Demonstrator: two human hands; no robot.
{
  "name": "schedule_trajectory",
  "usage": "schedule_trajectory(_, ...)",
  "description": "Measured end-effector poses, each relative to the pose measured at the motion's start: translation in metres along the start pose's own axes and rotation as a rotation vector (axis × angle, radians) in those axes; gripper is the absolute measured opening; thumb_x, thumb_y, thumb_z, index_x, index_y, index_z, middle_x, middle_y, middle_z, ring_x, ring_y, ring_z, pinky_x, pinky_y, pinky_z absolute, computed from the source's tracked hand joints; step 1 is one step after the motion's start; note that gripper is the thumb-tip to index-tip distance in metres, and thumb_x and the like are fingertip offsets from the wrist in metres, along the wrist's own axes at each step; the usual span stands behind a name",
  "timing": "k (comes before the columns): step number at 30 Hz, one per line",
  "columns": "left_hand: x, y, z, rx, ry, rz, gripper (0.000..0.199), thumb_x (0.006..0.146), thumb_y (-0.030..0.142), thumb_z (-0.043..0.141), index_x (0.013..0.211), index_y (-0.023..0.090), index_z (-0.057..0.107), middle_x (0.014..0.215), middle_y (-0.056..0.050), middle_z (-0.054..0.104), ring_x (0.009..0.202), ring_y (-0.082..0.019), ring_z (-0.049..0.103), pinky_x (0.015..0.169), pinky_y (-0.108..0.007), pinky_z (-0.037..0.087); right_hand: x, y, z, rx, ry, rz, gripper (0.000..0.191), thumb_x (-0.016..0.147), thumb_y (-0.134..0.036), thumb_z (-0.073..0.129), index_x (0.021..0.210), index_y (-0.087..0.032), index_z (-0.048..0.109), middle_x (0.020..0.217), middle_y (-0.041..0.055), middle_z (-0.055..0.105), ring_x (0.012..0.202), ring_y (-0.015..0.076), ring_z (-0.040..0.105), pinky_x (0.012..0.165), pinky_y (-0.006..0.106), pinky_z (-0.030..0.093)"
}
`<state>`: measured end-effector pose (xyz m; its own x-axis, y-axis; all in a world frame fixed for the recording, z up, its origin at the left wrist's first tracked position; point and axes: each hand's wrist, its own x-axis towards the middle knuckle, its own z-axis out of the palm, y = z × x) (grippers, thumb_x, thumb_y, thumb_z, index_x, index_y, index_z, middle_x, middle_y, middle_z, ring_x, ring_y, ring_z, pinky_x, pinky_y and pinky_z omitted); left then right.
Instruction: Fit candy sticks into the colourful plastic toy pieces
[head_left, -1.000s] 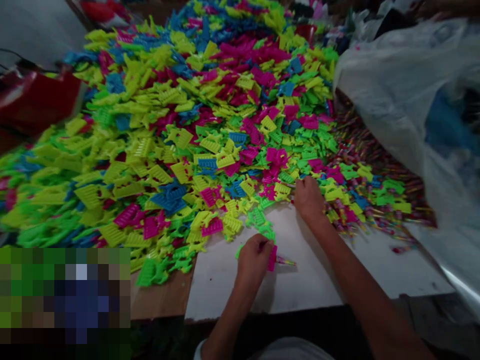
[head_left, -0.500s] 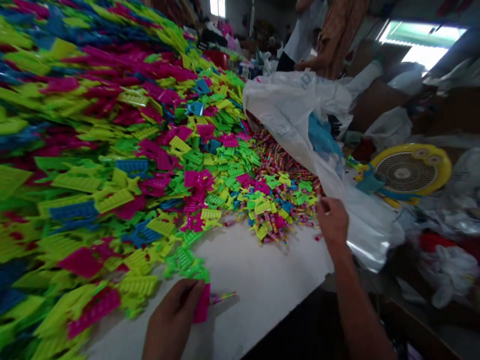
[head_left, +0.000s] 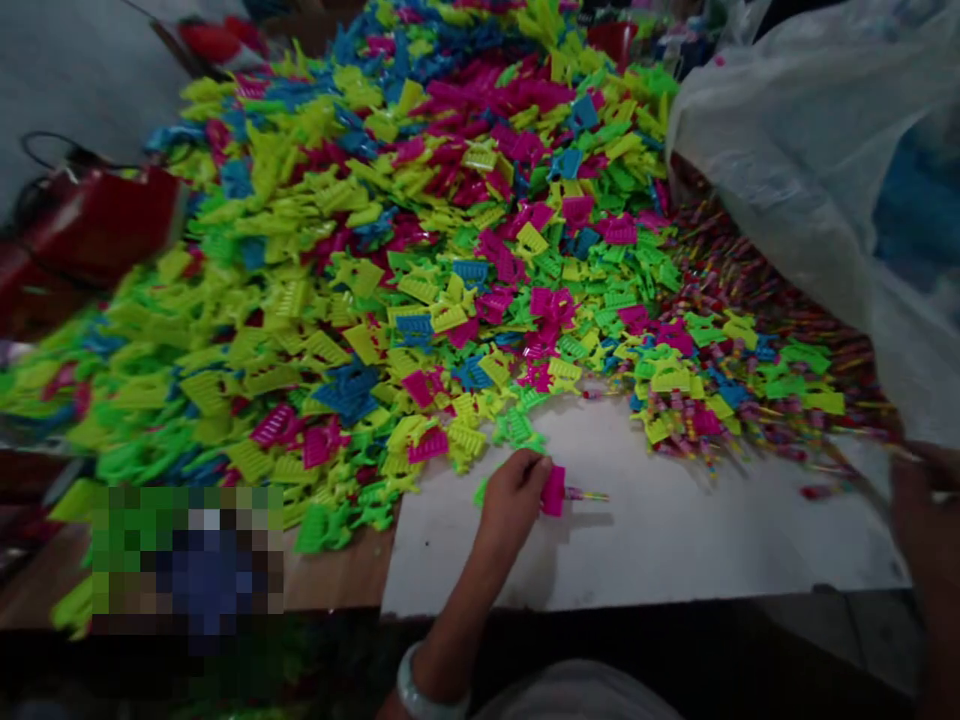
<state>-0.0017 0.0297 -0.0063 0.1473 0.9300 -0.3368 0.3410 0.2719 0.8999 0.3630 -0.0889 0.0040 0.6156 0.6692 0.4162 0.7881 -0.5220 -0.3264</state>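
My left hand (head_left: 516,485) is closed in a pinch over the white board (head_left: 720,540). Between its fingertips is a flat pink plastic piece (head_left: 553,491), and a thin multicoloured stick (head_left: 589,494) juts out from it to the right. At the right edge my right hand (head_left: 926,510) is partly cut off and dim. Its fingers look closed at the near edge of a pile of thin reddish sticks (head_left: 787,310); what they hold, if anything, is blurred. Just left of it a single stick (head_left: 825,490) lies on the board.
A large heap of yellow, green, pink and blue plastic pieces (head_left: 420,290) covers the table's left and back. A white plastic sack (head_left: 795,130) drapes over the sticks at right. A red object (head_left: 97,230) stands at far left. Part of the lower left is pixelated.
The view has swung left, so the scene sits further right. My left hand still holds the pink piece. My right hand remains by the sticks, now at the picture's edge.
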Motion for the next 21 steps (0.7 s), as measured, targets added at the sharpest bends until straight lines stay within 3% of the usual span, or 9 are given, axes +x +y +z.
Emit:
schedule_trajectory(2, -0.001, 0.001, 0.003, -0.022, 0.007, 0.008, 0.024, 0.075, 0.042, 0.054, 0.066, 0.019, 0.056, 0.049, 0.005, 0.045, 0.048, -0.010, 0.042, 0.048, -0.022, 0.034, -0.023, -0.059, 0.006, 0.160, -0.188, -0.221, 0.035, 0.088, -0.044, 0.042, 0.113, -0.027, 0.059, 0.102, 0.0172, 0.063, 0.101, 0.0332, 0.059, 0.080, 0.053, 0.047)
schedule_trajectory(5, -0.005, 0.003, 0.007, -0.037, 0.014, 0.039, 0.024, 0.076, 0.041, 0.053, 0.066, 0.019, 0.056, 0.052, 0.005, 0.046, 0.052, -0.011, 0.044, 0.051, -0.023, 0.035, -0.067, -0.141, 0.026, 0.431, -0.505, -0.607, 0.039, 0.087, -0.041, 0.049, 0.122, -0.024, 0.053, 0.116, 0.0111, 0.063, 0.107, 0.0278, 0.059, 0.088, 0.048, 0.052)
schedule_trajectory(8, -0.010, 0.006, 0.009, 0.012, 0.082, 0.084, 0.024, 0.079, 0.040, 0.050, 0.070, 0.019, 0.056, 0.060, 0.003, 0.051, 0.061, -0.013, 0.048, 0.057, -0.024, 0.037, -0.098, -0.183, 0.048, 0.573, -0.633, -0.705, 0.027, 0.092, -0.024, 0.043, 0.115, -0.021, 0.056, 0.101, 0.0088, 0.070, 0.091, 0.0213, 0.066, 0.078, 0.038, 0.056)
schedule_trajectory(12, -0.014, 0.006, 0.005, 0.129, 0.176, 0.119, 0.025, 0.084, 0.038, 0.045, 0.075, 0.019, 0.057, 0.071, 0.000, 0.056, 0.071, -0.015, 0.052, 0.065, -0.026, 0.038, -0.110, -0.191, 0.058, 0.732, -0.664, -0.644, 0.023, 0.093, -0.019, 0.038, 0.103, -0.019, 0.060, 0.094, 0.0083, 0.070, 0.086, 0.0179, 0.066, 0.076, 0.032, 0.056)
schedule_trajectory(16, -0.012, 0.001, 0.005, 0.214, 0.113, 0.113, 0.025, 0.086, 0.033, 0.042, 0.072, 0.018, 0.057, 0.071, -0.001, 0.057, 0.071, -0.015, 0.053, 0.066, -0.027, 0.038, -0.115, -0.191, 0.060, 0.669, -0.705, -0.611, 0.025, 0.093, -0.024, 0.040, 0.109, -0.018, 0.059, 0.099, 0.0091, 0.070, 0.090, 0.0198, 0.066, 0.079, 0.034, 0.055)
schedule_trajectory(21, -0.001, 0.004, 0.009, 0.267, 0.020, 0.195, 0.027, 0.090, 0.032, 0.038, 0.079, 0.018, 0.058, 0.076, -0.003, 0.061, 0.073, -0.016, 0.056, 0.068, -0.029, 0.043, -0.101, -0.184, 0.062, 0.544, -0.586, -0.652, 0.029, 0.093, -0.029, 0.039, 0.110, -0.017, 0.059, 0.101, 0.0107, 0.070, 0.091, 0.0217, 0.066, 0.080, 0.036, 0.054)
